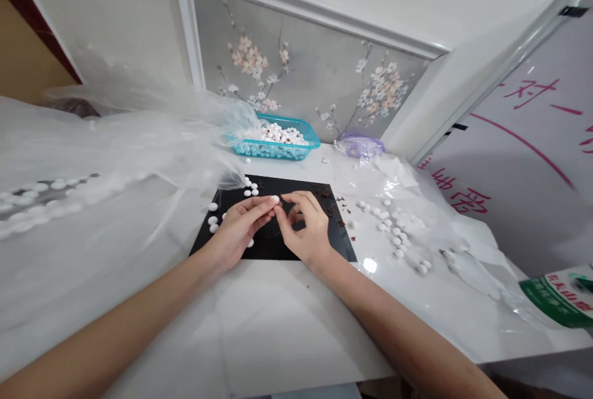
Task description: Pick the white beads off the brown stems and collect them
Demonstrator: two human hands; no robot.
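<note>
The left hand (238, 229), fingers (259, 206) together, pinches a white pellet (275, 199) at the fingertips above a black mat (273, 244). The right hand (306, 226) curls just beside it, thumb and forefinger (283, 200) closed. Loose pellets (213, 206) and dark flecks (330, 204) lie around the mat; a blue plastic tray (278, 152) stands beyond.
</note>
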